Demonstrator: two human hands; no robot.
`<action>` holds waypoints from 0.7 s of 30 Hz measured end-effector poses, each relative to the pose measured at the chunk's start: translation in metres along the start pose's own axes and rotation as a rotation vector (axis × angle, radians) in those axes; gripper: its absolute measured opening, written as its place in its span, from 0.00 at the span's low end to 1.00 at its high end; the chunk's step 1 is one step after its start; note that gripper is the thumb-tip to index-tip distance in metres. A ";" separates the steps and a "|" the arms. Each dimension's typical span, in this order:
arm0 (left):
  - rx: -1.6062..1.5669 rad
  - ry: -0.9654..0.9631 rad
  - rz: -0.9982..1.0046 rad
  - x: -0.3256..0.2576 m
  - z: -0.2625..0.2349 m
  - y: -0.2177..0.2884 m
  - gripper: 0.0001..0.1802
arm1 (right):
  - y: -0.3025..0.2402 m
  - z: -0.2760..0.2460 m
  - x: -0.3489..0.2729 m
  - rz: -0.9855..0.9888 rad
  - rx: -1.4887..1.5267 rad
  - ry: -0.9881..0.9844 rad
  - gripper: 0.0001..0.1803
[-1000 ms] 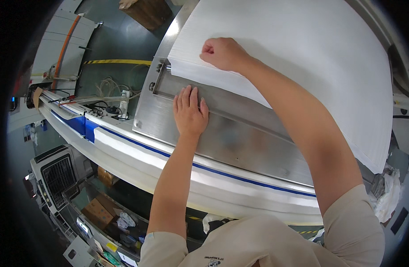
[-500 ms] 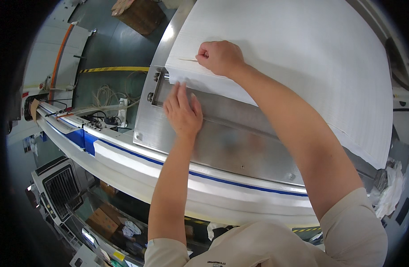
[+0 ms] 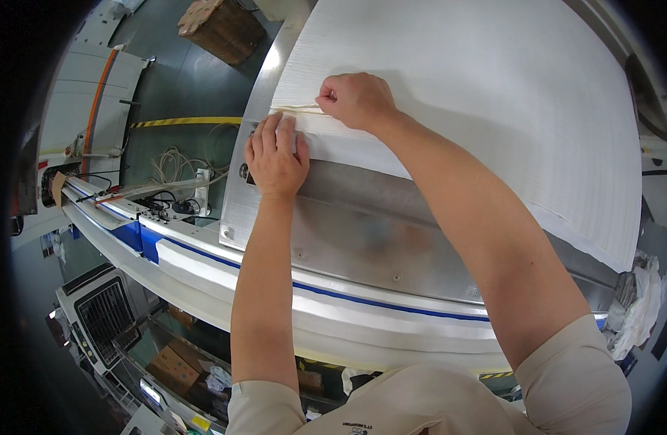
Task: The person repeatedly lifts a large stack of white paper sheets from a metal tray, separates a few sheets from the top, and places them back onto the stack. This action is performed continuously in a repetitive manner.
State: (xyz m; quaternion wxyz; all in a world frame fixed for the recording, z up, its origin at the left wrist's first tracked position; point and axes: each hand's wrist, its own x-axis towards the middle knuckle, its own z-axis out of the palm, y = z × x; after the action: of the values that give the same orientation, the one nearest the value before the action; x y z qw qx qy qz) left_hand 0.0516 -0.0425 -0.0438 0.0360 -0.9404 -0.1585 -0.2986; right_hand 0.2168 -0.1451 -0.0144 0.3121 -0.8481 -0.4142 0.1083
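Observation:
A large white cloth-like sheet (image 3: 464, 94) with fine ribbing is spread over a metal table (image 3: 348, 232). My right hand (image 3: 356, 101) is closed in a pinch on the sheet near its left end, where a narrow raised fold (image 3: 301, 109) runs towards the sheet's left edge. Its fingertips are partly hidden. My left hand (image 3: 277, 156) lies over the sheet's near left corner, fingers stretched and slightly apart, the tips just below the fold. The sheet's near edge hangs loosely over the metal.
Along the table's near side runs a white padded rail (image 3: 333, 319) with a blue stripe. Coiled cables (image 3: 170, 165) lie on the floor at left, near yellow-black tape (image 3: 188, 122). A brown box (image 3: 221, 30) stands far left. Crumpled clear plastic (image 3: 634, 308) hangs at right.
My left hand has moved left and away from me, from the metal onto the sheet's corner. My right hand has shifted slightly nearer, and the fold beside it shows longer.

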 end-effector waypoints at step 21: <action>0.319 -0.978 0.296 0.067 -0.042 0.019 0.28 | 0.226 -0.236 -0.388 0.601 -0.814 0.101 0.20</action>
State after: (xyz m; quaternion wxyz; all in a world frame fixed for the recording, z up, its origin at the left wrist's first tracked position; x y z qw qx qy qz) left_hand 0.0869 -0.0490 0.0294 0.1419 -0.9650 -0.0660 0.2104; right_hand 0.2187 -0.6521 0.0010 -0.0689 -0.9869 -0.1447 -0.0180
